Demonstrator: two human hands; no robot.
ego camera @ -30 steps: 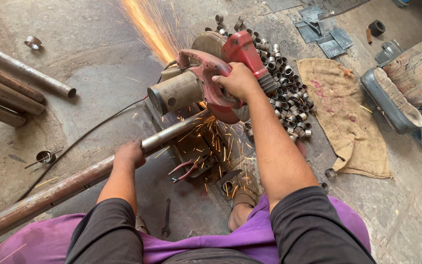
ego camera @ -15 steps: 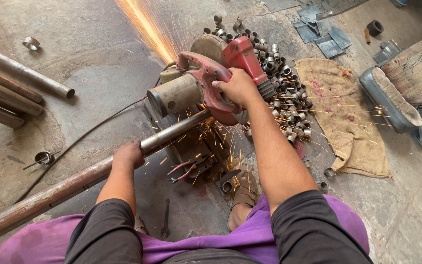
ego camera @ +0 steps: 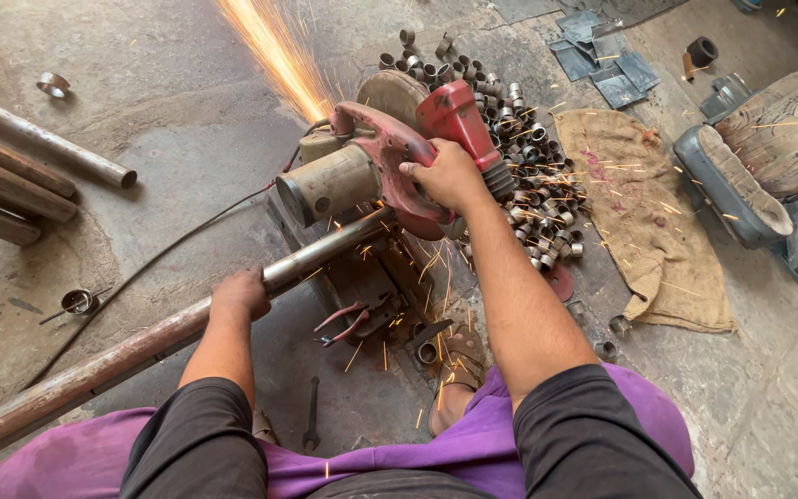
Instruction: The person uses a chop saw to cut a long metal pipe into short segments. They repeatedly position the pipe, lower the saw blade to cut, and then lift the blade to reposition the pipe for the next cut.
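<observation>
The cut looks to be under way: the right hand (ego camera: 450, 176) is clenched on the red handle of the saw (ego camera: 390, 166), pressing it down onto the pipe (ego camera: 150, 346), while sparks (ego camera: 274, 51) stream away toward the top of the view. The left hand (ego camera: 240, 294) is wrapped around the pipe just short of the saw, pinning it on the floor. The pipe's long axis runs from the lower left corner up and to the right, its far end pointing under the saw's blade guard, where it is hidden. Judging by this, the next move calls for steady downward pressure and a firm hold so the pipe does not roll. A pile of cut rings (ego camera: 519, 139) lies just beyond the saw, pliers (ego camera: 348, 323) lie below it, and a spanner (ego camera: 311, 416) rests near the knees
</observation>
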